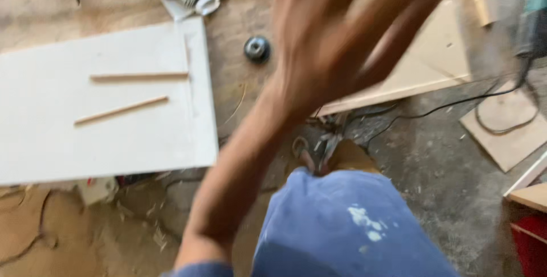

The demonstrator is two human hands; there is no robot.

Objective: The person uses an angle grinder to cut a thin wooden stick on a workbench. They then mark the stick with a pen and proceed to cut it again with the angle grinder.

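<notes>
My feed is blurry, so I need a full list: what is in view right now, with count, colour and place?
Flat white board: one, white, left on the floor.
Thin wooden sticks: two, tan, lying on the white board.
Round dark metal disc: one, black, right of the board.
Pale plywood panel: one, beige, upper right.
Black cable: one, black, right floor.
Teal power tool: one, teal, far right edge.
Red box: one, red, bottom right corner.
Knee in blue trousers: one, blue, bottom centre.
Hand: one, blurred, fingers spread, holding nothing, top centre; which hand is unclear.
</notes>
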